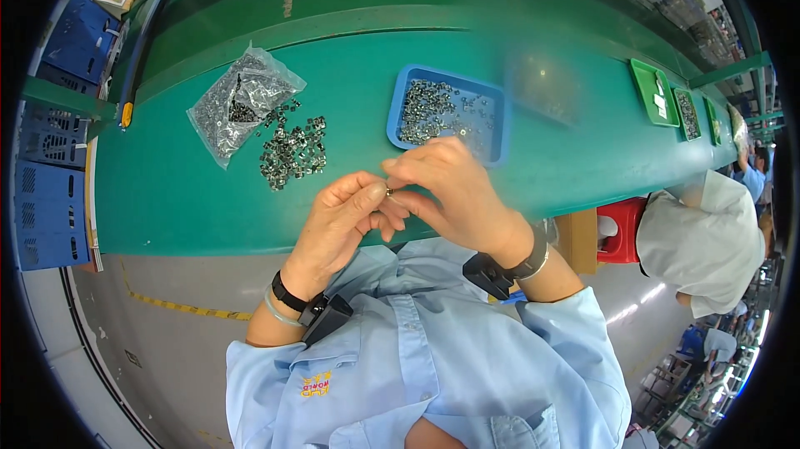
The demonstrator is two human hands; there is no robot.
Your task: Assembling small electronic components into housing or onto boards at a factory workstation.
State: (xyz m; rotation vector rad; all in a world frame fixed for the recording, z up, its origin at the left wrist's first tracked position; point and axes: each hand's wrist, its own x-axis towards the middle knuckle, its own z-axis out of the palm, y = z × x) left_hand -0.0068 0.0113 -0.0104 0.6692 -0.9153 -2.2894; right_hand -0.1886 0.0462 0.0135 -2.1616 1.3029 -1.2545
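Observation:
My left hand (pixel 346 214) pinches a small metal part (pixel 389 192) between thumb and forefinger, just above the bench's near edge. My right hand (pixel 446 188) meets it from the other side, thumb and fingers closed around the same spot. The part is mostly hidden by fingertips, so its exact kind does not show. Beyond my left hand lies a loose pile of small shiny metal pieces (pixel 293 152). Past my right hand stands a blue tray (pixel 393 122) with many similar pieces, heaped thickest toward its left side.
A clear plastic bag (pixel 218 120) of small parts lies open beside the pile on the green bench (pixel 175 207). Green trays (pixel 654 95) stand at the far right. Blue crates (pixel 52 207) are stacked at left. A co-worker (pixel 700 241) sits at right by a red stool (pixel 621 231).

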